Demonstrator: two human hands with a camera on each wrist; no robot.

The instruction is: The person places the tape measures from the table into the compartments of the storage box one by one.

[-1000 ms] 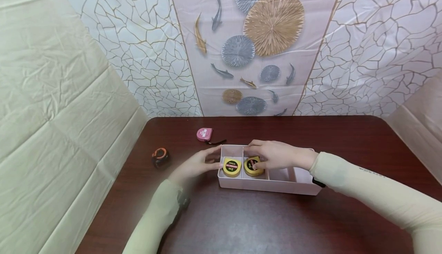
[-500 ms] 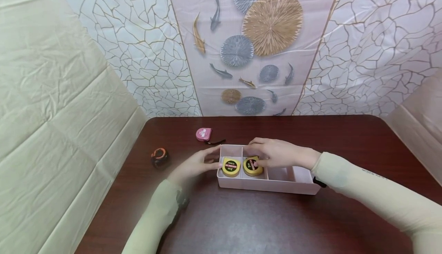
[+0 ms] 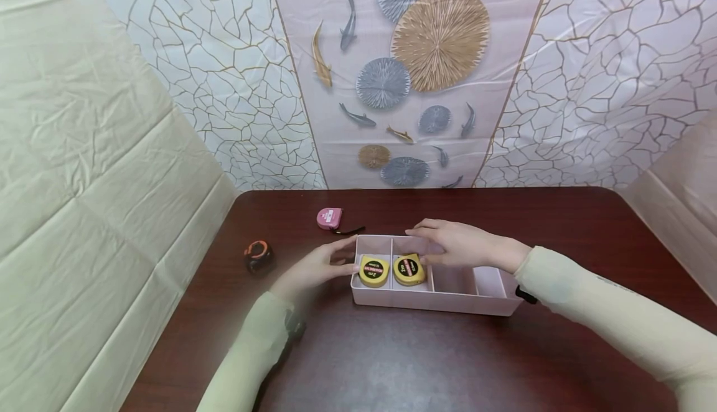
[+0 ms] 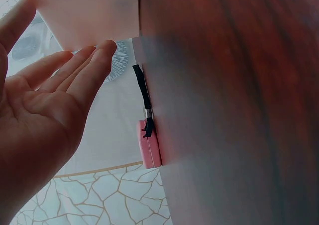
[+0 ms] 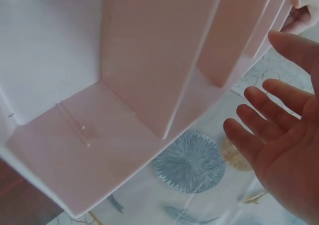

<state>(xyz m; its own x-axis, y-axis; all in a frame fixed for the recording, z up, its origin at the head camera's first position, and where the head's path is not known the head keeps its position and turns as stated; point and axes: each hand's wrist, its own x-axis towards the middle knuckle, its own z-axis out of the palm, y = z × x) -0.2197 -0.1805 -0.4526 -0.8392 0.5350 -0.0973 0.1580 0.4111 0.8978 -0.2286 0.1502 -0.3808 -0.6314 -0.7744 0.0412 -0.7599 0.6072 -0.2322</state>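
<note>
A pale divided box [image 3: 448,301] stands on the table with a yellow tape measure [image 3: 373,271] in its leftmost compartment and another yellow tape measure [image 3: 409,269] in the compartment beside it. My left hand [image 3: 316,269] touches the box's left end, thumb and fingers spread; in the left wrist view the hand [image 4: 55,95] has its fingertips against the pale end wall [image 4: 94,15]. My right hand [image 3: 465,245] is over the box just right of the second tape measure, fingers relaxed and holding nothing. The right wrist view shows that hand [image 5: 279,135] beside the box's long wall.
On the dark table [image 3: 392,356], a pink tape measure [image 3: 329,218] with a black strap lies behind the box's left end. An orange and black tape measure [image 3: 259,256] lies to the left of my left hand. Patterned cloth [image 3: 257,88] hangs behind the table.
My right hand has let go of the second yellow tape measure and moved slightly right and up from it. My left hand stays at the box's end.
</note>
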